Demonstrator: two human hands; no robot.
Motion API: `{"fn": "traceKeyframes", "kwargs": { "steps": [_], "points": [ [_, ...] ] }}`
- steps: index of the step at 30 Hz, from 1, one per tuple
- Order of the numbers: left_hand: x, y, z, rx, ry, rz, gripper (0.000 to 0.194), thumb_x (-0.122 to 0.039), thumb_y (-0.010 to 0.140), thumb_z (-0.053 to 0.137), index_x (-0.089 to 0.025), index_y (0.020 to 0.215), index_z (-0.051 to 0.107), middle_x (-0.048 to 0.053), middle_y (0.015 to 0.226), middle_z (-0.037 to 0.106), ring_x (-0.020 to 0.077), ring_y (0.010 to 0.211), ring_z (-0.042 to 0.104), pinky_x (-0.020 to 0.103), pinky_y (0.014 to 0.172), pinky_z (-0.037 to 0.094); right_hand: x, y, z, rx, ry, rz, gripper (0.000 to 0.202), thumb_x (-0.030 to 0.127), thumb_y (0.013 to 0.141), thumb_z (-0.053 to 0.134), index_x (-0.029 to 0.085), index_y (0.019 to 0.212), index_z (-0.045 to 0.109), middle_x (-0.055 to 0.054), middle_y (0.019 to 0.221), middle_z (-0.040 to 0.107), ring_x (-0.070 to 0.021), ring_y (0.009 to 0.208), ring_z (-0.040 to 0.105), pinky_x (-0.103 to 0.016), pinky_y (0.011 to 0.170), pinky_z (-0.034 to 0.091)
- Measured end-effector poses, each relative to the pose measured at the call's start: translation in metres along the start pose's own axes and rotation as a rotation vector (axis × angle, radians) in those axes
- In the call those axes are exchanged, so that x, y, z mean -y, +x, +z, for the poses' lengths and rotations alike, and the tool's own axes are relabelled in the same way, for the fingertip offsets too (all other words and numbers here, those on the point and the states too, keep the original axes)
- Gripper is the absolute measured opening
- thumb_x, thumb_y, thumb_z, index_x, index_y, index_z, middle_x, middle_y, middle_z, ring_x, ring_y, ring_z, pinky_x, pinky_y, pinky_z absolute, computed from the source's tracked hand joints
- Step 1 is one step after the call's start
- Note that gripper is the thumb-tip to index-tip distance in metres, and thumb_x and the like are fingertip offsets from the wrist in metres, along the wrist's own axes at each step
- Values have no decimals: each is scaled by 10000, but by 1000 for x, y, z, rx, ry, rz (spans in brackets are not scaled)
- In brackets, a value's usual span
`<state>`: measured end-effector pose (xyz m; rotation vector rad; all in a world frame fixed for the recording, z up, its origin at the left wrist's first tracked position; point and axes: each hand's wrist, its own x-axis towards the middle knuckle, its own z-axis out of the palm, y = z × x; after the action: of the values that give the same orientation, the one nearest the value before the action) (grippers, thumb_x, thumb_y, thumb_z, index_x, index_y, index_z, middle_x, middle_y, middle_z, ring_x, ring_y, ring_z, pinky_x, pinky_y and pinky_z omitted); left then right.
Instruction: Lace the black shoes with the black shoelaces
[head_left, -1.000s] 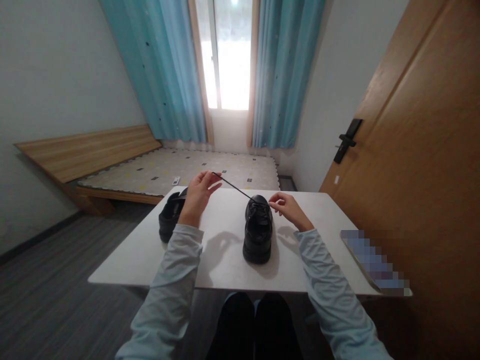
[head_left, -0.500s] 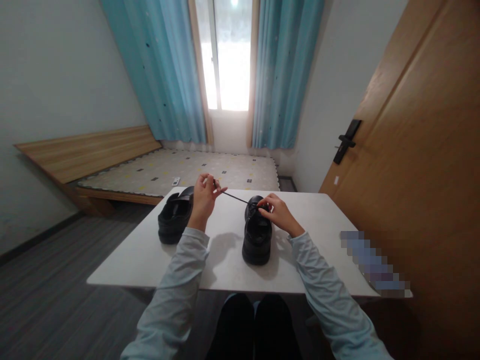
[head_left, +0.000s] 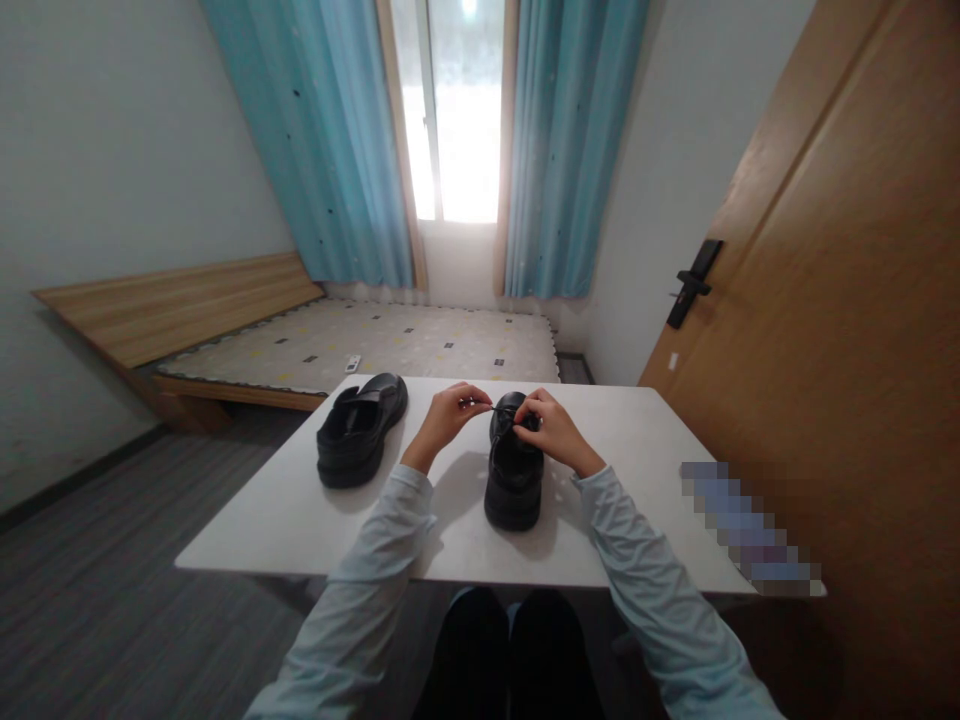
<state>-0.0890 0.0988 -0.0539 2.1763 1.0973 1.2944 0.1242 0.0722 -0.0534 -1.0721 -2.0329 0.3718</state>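
Note:
A black lace-up shoe (head_left: 515,480) stands on the white table in front of me, its toe pointing away. Just left of its front, my left hand (head_left: 452,412) pinches a black shoelace (head_left: 491,406) that runs to the lacing. My right hand (head_left: 550,430) is closed at the shoe's upper, fingertips pressed together over the lacing; what they grip there is too small and dark to make out. A second black shoe (head_left: 352,440) rests apart on the left of the table, with nothing touching it.
The white table (head_left: 615,540) carries a blurred flat item (head_left: 750,530) at its right edge. Beyond it is a bed (head_left: 420,335) with a small white object (head_left: 353,364) on it. A wooden door (head_left: 840,330) stands at the right.
My left hand has moved right and slightly down, closer to the shoe, and the lace stretch between hand and shoe is shorter. My right hand has barely moved.

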Motion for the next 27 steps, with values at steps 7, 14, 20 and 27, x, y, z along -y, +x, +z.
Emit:
{"fn": "traceKeyframes", "kwargs": {
  "steps": [7, 14, 20, 27],
  "points": [
    [2, -5, 6, 26, 4, 44, 134, -309, 802, 640, -204, 820, 722, 30, 797, 662, 137, 723, 583, 248, 672, 449, 2, 0, -5, 29, 46, -5, 72, 152, 761, 594, 168, 743, 662, -34, 881, 519, -148, 809, 519, -286, 745, 434],
    [2, -5, 15, -28, -11, 59, 131, -288, 811, 639, -207, 854, 733, 30, 767, 635, 145, 729, 582, 257, 687, 445, -1, 2, -4, -75, -25, -3, 102, 129, 754, 580, 172, 836, 621, -23, 834, 535, -139, 718, 495, -283, 704, 427],
    [-4, -2, 22, -11, 15, 124, 171, -203, 869, 555, -223, 947, 705, 39, 880, 663, 159, 855, 602, 283, 789, 460, -3, 2, -3, -65, -79, 13, 48, 153, 761, 588, 155, 794, 622, -20, 797, 511, -134, 677, 493, -278, 685, 421],
    [-16, 15, 26, 53, 290, 165, 65, -213, 772, 693, -220, 833, 711, 37, 813, 685, 192, 852, 581, 347, 833, 416, -6, 2, -1, -68, -123, 68, 53, 149, 739, 588, 159, 689, 598, 1, 722, 493, -122, 642, 486, -274, 671, 415]
  ]
}}
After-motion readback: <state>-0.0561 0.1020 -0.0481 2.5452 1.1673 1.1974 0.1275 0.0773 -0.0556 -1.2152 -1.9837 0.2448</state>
